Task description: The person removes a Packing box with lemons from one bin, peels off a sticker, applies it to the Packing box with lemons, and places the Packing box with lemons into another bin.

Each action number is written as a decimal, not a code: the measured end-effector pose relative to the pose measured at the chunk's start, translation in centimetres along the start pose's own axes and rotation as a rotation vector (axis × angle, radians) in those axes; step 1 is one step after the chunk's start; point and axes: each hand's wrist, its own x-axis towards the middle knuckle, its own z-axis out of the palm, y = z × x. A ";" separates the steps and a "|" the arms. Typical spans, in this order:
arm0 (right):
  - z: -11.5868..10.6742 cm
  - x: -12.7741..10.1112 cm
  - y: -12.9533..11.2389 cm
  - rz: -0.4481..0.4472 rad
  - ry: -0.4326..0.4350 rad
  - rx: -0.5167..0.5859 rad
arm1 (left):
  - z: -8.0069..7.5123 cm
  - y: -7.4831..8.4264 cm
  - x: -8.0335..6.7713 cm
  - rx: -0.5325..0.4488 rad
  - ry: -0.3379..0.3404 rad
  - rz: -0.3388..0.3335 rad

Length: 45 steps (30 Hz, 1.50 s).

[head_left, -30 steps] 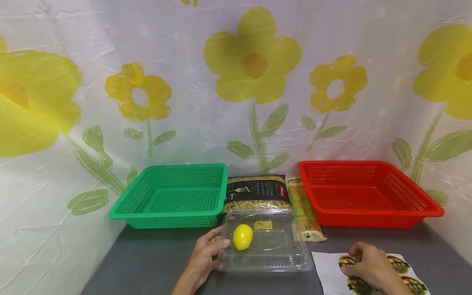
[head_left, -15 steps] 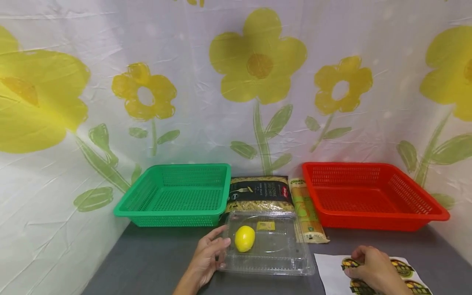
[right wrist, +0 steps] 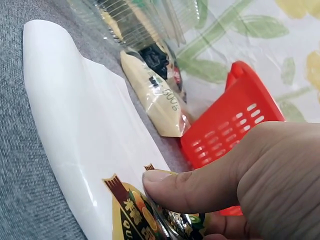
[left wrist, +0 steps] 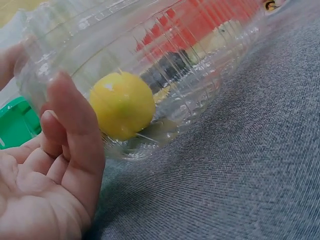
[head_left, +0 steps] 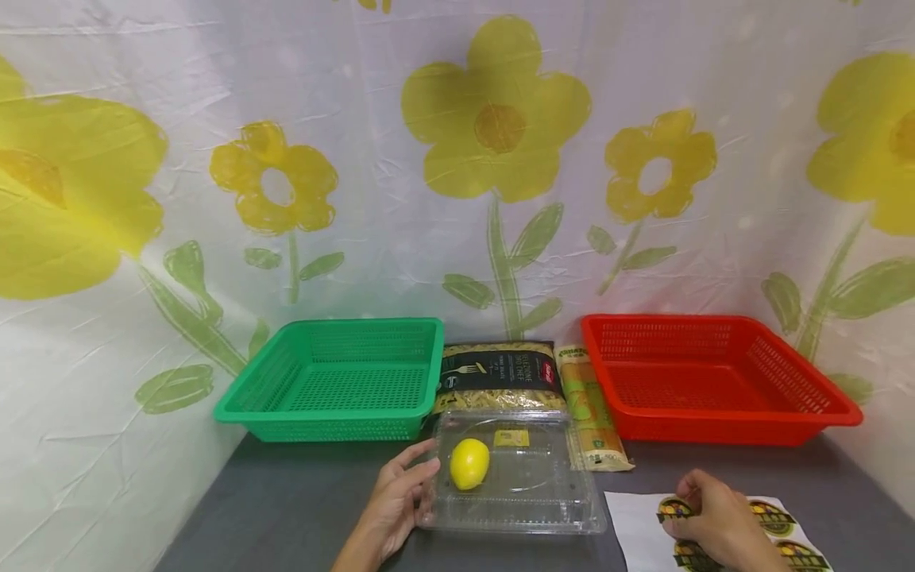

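My left hand rests against the left side of a clear plastic clamshell container, thumb near its upper edge and the lower fingers along its wall. Inside the container are a yellow lemon and a small yellow packet. The left wrist view shows the lemon through the clear wall, close beyond the fingers. My right hand pinches a round dark fruit sticker on a white sticker sheet. In the right wrist view the thumb lies over the sticker, and the sheet bows up.
A green basket stands at the back left, a red basket at the back right. Between them lie a dark pasta bag and a long yellow-orange noodle packet. A flowered cloth hangs behind the grey table.
The view has shifted a little with the head. Both hands stay about where they were, the left at the container, the right at the sticker sheet.
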 end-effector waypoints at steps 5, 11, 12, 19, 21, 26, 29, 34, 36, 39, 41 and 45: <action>0.3 0.1 -0.2 0.023 -0.004 0.001 | -0.2 0.0 -0.2 0.002 -0.025 0.016; 0.4 0.0 0.0 0.013 0.020 -0.007 | -0.3 -0.1 -0.1 -0.007 -0.042 0.018; 0.4 0.0 0.0 0.004 0.026 -0.008 | -0.4 -0.1 -0.1 -0.009 -0.045 0.017; 0.3 0.0 0.2 -0.006 0.049 0.045 | -0.2 -0.3 0.0 -0.011 -0.060 0.017; 0.2 0.0 0.3 0.005 0.040 0.080 | -0.2 -0.3 0.0 -0.008 -0.059 0.014; -0.1 -0.1 0.1 0.023 0.035 0.165 | -0.3 -0.3 0.0 -0.007 -0.056 0.016; -0.4 0.0 -0.3 0.023 0.044 0.196 | -0.4 -0.3 -0.1 -0.010 -0.056 0.012; -1.2 0.0 -1.5 0.038 0.056 0.268 | -0.5 -0.3 -0.1 -0.017 -0.053 0.011; -1.5 -0.1 -2.0 0.042 0.055 0.320 | -0.6 -0.3 -0.1 -0.018 -0.052 0.011; -1.8 -0.4 -2.8 0.031 0.066 0.391 | -0.6 -0.3 0.0 -0.014 -0.055 0.009; -2.0 -0.5 -3.5 -0.004 0.077 0.424 | -0.5 -0.3 0.0 -0.011 -0.057 0.009; -2.4 -0.2 -5.1 -0.039 0.055 0.509 | -0.5 -0.3 0.0 -0.008 -0.059 0.009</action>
